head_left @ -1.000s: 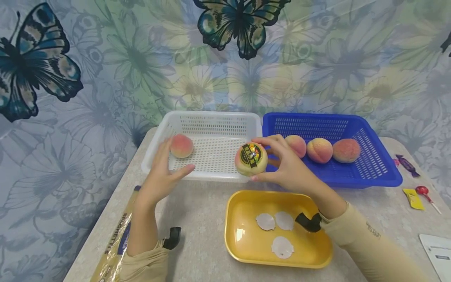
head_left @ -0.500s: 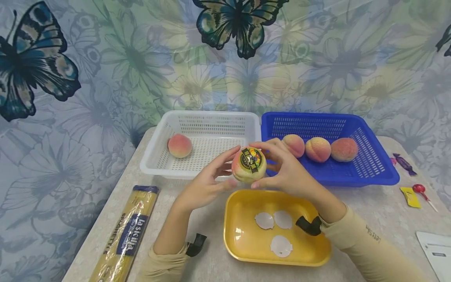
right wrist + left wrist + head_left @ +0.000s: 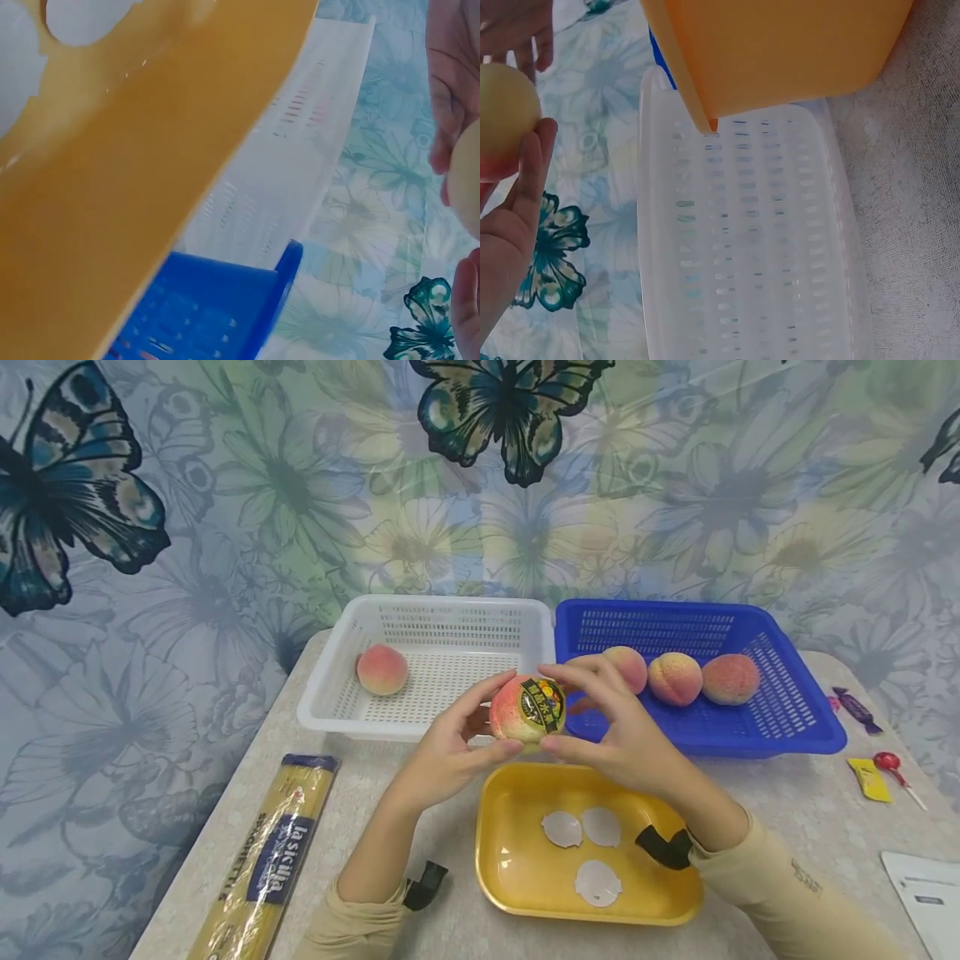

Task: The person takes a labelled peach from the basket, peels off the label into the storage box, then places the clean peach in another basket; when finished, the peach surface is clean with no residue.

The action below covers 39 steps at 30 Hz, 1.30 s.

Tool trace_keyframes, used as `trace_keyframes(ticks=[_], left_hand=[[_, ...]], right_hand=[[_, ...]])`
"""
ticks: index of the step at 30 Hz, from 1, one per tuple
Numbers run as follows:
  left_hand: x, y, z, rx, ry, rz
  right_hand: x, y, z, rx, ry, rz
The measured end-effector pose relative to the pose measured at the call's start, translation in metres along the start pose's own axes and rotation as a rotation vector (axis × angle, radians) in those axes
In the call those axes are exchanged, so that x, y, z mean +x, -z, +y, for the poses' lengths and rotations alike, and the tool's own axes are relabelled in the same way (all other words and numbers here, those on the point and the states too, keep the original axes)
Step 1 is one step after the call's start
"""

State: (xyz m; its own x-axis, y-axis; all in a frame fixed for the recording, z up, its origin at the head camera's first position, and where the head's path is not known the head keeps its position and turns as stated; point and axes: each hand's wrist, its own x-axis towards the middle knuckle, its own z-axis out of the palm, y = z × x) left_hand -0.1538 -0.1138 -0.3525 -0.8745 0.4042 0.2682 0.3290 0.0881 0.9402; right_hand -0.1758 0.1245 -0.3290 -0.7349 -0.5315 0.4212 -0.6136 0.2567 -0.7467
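A left hand (image 3: 442,758) and right hand (image 3: 626,733) grip a peach (image 3: 507,712) from opposite sides, thumbs low and fingers higher, apparently so its dark round label (image 3: 542,705) stays uncovered. The peach is held up, appearing between the yellow tray (image 3: 525,893) and white basket (image 3: 450,601). The label faces the viewer, turned slightly right; the nearly round peach shows no clear long axis.

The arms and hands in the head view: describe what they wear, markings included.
The left hand and right hand wear no gloves. Both arms have beige sleeves; the left sleeve is bunched at its cuff, and the right sleeve bears small dark lettering, too blurred to read. A curved black piece juts from the left cuff, and a similar dark piece from the right.
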Motion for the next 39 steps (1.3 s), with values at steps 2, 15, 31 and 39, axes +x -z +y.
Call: trace_keyframes(ticks=[2, 15, 31, 39], left_hand=[[0.000, -0.001, 0.001, 0.019, 0.018, 0.015], [0.000, -0.004, 0.004, 0.144, 0.007, 0.064], [-0.002, -0.007, 0.007, 0.153, 0.067, 0.059], [-0.002, -0.006, 0.005, 0.158, 0.066, 0.046]], right_hand=[[0.000, 0.000, -0.001, -0.066, 0.056, 0.022], [0.003, 0.008, -0.001, -0.398, 0.513, 0.116], [0.003, 0.016, -0.004, -0.481, 0.603, 0.099], [0.001, 0.018, -0.006, -0.300, 0.382, 0.107]])
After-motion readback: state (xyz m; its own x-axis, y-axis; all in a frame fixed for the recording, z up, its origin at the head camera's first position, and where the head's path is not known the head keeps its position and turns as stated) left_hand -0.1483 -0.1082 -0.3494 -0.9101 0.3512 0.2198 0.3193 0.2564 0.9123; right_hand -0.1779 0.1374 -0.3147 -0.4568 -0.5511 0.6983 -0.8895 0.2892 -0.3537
